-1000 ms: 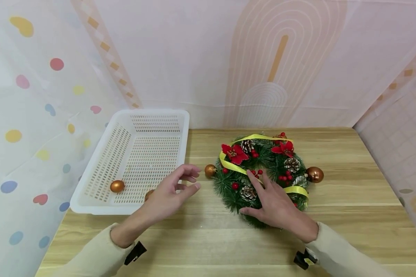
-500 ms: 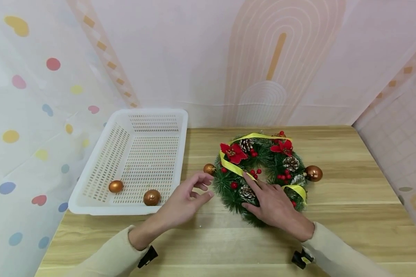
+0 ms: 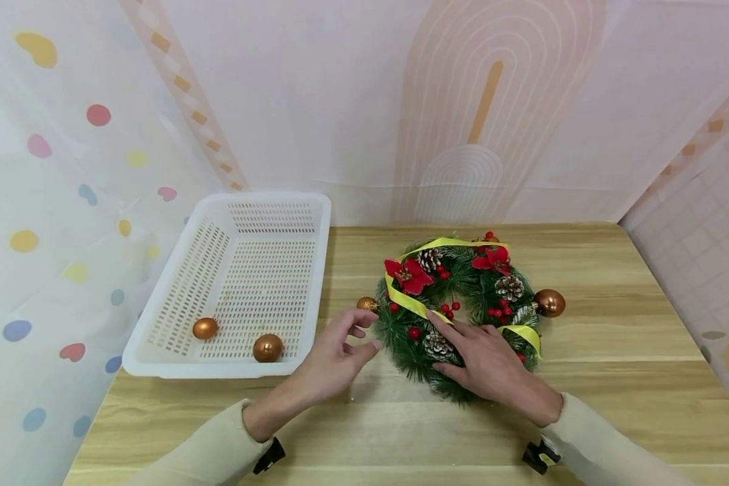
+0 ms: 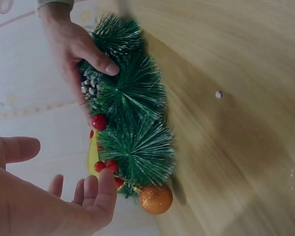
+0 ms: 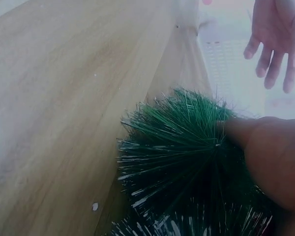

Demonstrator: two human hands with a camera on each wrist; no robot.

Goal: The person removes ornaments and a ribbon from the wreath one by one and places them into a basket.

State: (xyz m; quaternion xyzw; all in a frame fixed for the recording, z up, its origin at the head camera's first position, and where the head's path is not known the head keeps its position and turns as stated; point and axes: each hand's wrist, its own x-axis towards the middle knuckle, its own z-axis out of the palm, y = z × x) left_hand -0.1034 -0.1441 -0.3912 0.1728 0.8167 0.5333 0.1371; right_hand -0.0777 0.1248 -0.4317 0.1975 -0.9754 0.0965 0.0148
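Observation:
A green Christmas wreath [image 3: 462, 290] with pinecones, red berries, red flowers and a yellow ribbon [image 3: 408, 301] lies on the table. My right hand [image 3: 492, 361] grips its near side, thumb on the outer needles and fingers over the top. Loosely bent and holding nothing, my left hand [image 3: 334, 358] hovers just left of the wreath. Its fingertips come close to a glittery orange bauble [image 4: 156, 199] hanging at the wreath's left edge. A shiny copper bauble [image 3: 549, 303] sticks out on the right side.
A white perforated plastic basket [image 3: 325, 270] stands to the left on the wooden table [image 3: 376, 445]. Inside lie a small orange bauble [image 3: 205, 329] and a larger copper bauble [image 3: 267, 348]. A patterned cloth [image 3: 352, 135] hangs behind the table.
My left hand has moved right, away from the basket and up to the wreath's left edge, uncovering the larger bauble in the basket. My right hand stays on the wreath.

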